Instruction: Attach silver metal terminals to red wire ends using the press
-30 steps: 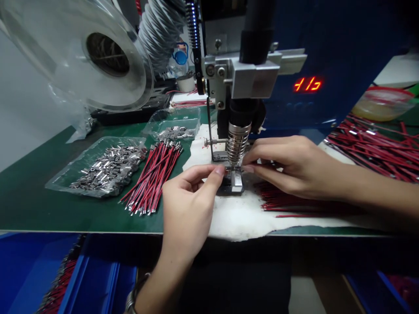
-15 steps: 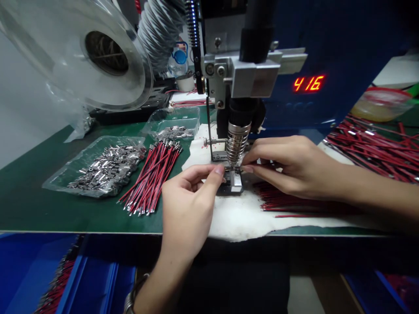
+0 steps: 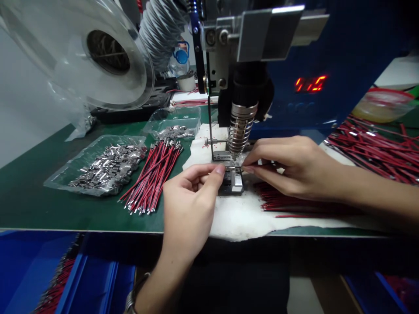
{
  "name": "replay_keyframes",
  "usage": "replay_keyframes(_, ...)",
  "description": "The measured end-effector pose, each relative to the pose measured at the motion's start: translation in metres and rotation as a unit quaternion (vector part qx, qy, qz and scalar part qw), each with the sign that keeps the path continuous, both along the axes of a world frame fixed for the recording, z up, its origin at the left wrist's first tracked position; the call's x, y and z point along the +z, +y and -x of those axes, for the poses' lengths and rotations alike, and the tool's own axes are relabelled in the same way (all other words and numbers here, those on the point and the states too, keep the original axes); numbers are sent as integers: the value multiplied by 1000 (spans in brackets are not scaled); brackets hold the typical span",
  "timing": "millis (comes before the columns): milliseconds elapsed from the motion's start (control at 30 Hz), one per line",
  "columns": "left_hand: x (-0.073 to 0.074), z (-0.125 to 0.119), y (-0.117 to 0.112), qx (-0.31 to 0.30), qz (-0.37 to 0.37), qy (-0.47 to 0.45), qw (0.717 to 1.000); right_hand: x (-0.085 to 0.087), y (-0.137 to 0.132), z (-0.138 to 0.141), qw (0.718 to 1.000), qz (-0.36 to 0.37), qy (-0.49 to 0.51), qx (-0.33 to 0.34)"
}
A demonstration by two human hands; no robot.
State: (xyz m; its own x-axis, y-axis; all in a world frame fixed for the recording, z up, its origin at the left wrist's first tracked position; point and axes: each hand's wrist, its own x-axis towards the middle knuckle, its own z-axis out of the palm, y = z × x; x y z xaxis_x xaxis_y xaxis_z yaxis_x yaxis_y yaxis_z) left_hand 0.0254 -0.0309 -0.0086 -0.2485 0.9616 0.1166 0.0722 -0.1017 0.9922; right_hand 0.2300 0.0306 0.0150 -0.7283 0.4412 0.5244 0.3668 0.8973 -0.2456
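My left hand [image 3: 191, 198] pinches a small silver metal connector [image 3: 231, 167] between thumb and forefinger, over the machine's metal fixture [image 3: 236, 181]. Across from it my right hand [image 3: 283, 163] is closed in a pinch on a thin dark wire at the connector's right end; most of it is hidden by the fingers. Just above both fingertips hangs the machine's spring-wrapped tip [image 3: 242, 131]. Under my right hand lies a bundle of red and black wires [image 3: 278, 203] on white paper [image 3: 235, 222].
Left of my left hand lie wires with metal ends [image 3: 152, 179], a clear tray of metal connectors [image 3: 59, 179] and a smaller clear tray [image 3: 198, 114]. A plastic reel [image 3: 65, 52] overhangs the left. More wires [image 3: 376, 148] lie right of the blue machine [image 3: 327, 39].
The machine's head with its silver block has risen, and its tip stands slightly higher above the fixture. The red display reading has changed. My hands have barely moved.
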Motion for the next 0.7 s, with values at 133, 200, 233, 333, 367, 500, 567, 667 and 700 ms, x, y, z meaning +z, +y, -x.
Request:
replay_keyframes(133, -3, 2, 0, 13, -25, -26, 999, 0, -3, 0, 999, -38, 15, -1)
replay_keyframes(200, -3, 3, -4, 49, -62, -72, 994, 0, -7, 0, 997, -73, 33, -7)
replay_keyframes(233, -2, 2, -8, 68, -75, -94, 990, 1, -10, 1, 994, -95, 45, -12)
replay_keyframes(333, 3, -6, -25, 82, -41, -84, 992, 2, -20, 1, 986, -153, 62, -33)
replay_keyframes(367, 6, -12, -32, 73, -14, -58, 996, 3, -23, 1, 985, -158, 59, -33)
replay_keyframes(500, 11, -39, -49, 19, 76, -59, 995, 6, -28, 2, 988, -133, 80, 24)
replay_keyframes(567, 10, -51, -51, -27, 104, -98, 989, 6, -28, 2, 987, -121, 96, 35)
replay_keyframes(667, 8, -62, -50, -67, 135, -115, 982, 7, -29, 3, 988, -98, 107, 55)
replay_keyframes(700, 8, -64, -50, -66, 144, -111, 981, 7, -29, 3, 989, -90, 104, 56)
